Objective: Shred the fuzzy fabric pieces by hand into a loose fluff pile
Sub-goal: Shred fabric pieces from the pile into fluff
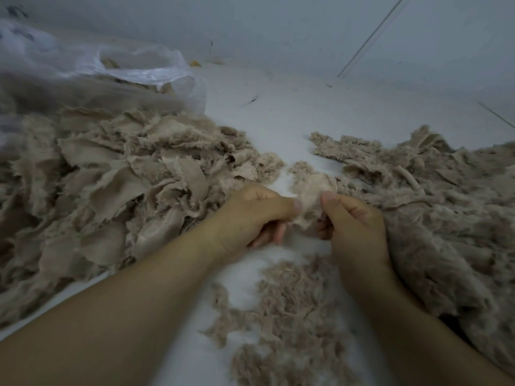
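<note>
Bare forearms reach in from the near edge of a pale grey-white floor, and between them, close to the camera, lies a loose fluff pile (281,310) of shredded beige fibres, thin and scattered so that the floor (278,115) shows through in patches. Just beyond it the two hands meet over one small fabric piece (310,196): the left hand (256,215) pinches its left side with thumb against curled fingers, and the right hand (354,227) pinches its right side the same way, the thumbs close together with the scrap stretched between them. To the left a broad heap of fuzzy fabric pieces (111,185) spreads across the floor, flat woven backs and frayed edges mixed together. Behind that heap, toward the far left corner, a clear plastic bag (125,71) lies open with more beige material inside. To the right a second mound of matted fluff (434,207) runs along the right forearm and touches it. Farther off, the floor meets a plain pale wall (306,29), and small dark specks and an orange scrap (195,63) dot the far floor. No writing can be read.
</note>
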